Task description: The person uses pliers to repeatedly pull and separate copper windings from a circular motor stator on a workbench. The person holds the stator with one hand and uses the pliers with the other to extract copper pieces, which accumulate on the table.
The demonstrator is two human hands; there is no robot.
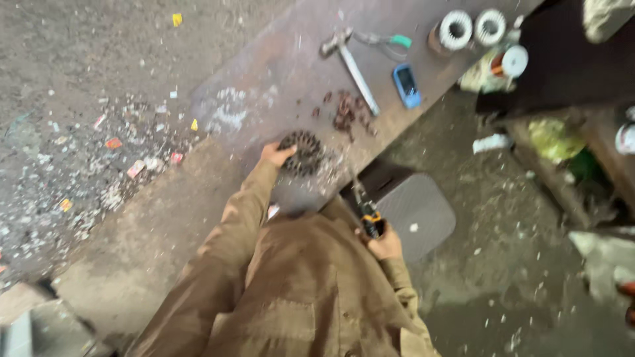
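— Metal wheel (pixel 301 153), round and dark with a toothed edge: where does it lie?
— On the rusty steel bench (pixel 264 73), close to its near edge, with pale filings scattered about it.
— Which hand has it?
— The left hand (pixel 276 155) rests on its left rim, fingers curled onto it; whether they clamp it tight is too blurred to say.
— And the other one?
— The right hand (pixel 383 244) is clenched around a knife (pixel 366 210) with a yellow and black handle, held near the chest, blade pointing up toward the bench.
— What lies farther off?
— A heap of reddish wire scraps (pixel 347 111) just beyond the wheel, then a hammer (pixel 350 63), pliers with green grips (pixel 387 41) and a small blue phone (pixel 407 86). Two white wire coils (pixel 473 28) sit at the far end. A grey stool (pixel 420 211) stands on the floor beside the person's right.
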